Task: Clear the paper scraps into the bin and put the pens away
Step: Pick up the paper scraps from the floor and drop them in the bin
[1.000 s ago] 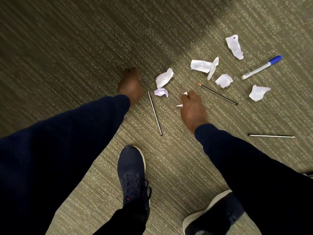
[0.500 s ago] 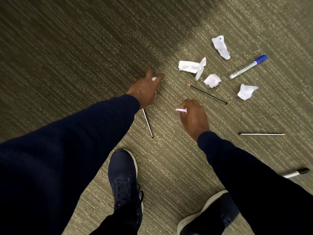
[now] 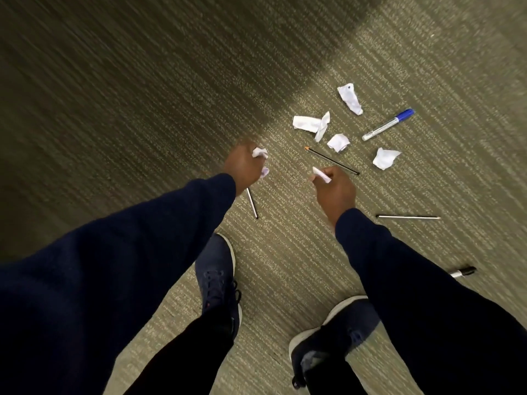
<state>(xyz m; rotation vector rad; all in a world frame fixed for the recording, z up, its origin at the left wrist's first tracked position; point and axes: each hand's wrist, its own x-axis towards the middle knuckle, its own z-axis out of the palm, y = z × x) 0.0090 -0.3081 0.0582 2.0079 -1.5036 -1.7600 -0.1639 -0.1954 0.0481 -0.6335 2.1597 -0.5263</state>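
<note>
My left hand (image 3: 243, 166) is shut on crumpled white paper scraps (image 3: 259, 153) just above the carpet. My right hand (image 3: 335, 189) is shut on another small white scrap (image 3: 321, 175). Several more crumpled scraps lie beyond my right hand: a long one (image 3: 309, 123), a small one (image 3: 338, 142), one at the right (image 3: 384, 158) and a far one (image 3: 350, 98). A black pen with an orange tip (image 3: 332, 161) lies just past my right hand. A thin pen (image 3: 252, 203) pokes out under my left wrist. A blue-capped marker (image 3: 387, 124) lies at the far right.
A thin white pen (image 3: 407, 216) lies right of my right forearm, and a black-capped marker (image 3: 462, 272) shows beside my right sleeve. My two dark shoes (image 3: 218, 280) (image 3: 336, 332) stand on the striped green carpet (image 3: 142, 109). No bin is in view.
My left hand has closed on the two scraps that lay left of the thin pen and lifted them. My right hand keeps its scrap and has shifted slightly.
</note>
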